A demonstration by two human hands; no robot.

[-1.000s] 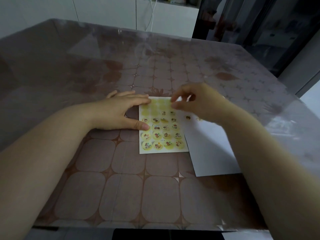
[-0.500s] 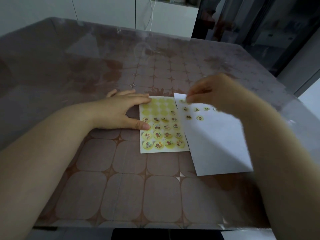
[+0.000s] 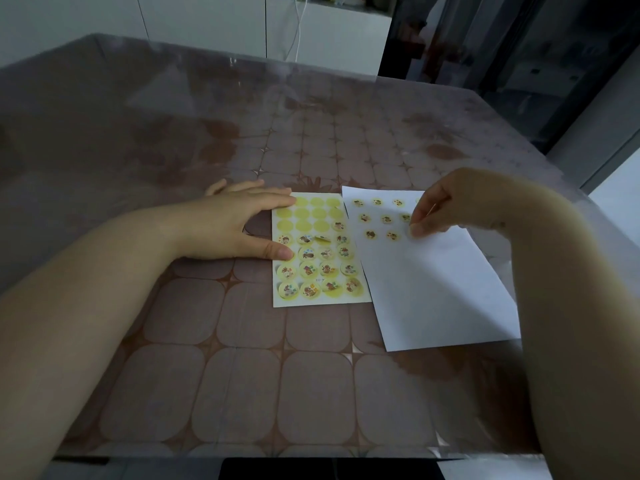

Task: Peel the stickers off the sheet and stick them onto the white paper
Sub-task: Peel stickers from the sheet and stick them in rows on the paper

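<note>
The sticker sheet (image 3: 320, 296) lies flat in the middle of the table, its upper rows bare yellow circles and its lower rows still carrying round picture stickers. My left hand (image 3: 239, 225) rests flat on the sheet's left edge, fingers spread, pinning it down. Right beside it lies the white paper (image 3: 440, 292), with several stickers (image 3: 377, 218) in rows near its top. My right hand (image 3: 446, 206) hovers over the paper's upper right, thumb and forefinger pinched on one small sticker (image 3: 412, 231) that touches the paper just right of the third row.
The table (image 3: 214, 358) has a brown tiled cloth under a clear glossy cover. White cabinets (image 3: 207, 19) stand behind it, with a dark doorway (image 3: 485, 46) at the back right. A dark object (image 3: 329, 469) sits at the near edge.
My right hand carried a peeled sticker from the sheet's top right across to the white paper and lowered it beside the third row. My left hand stayed put.
</note>
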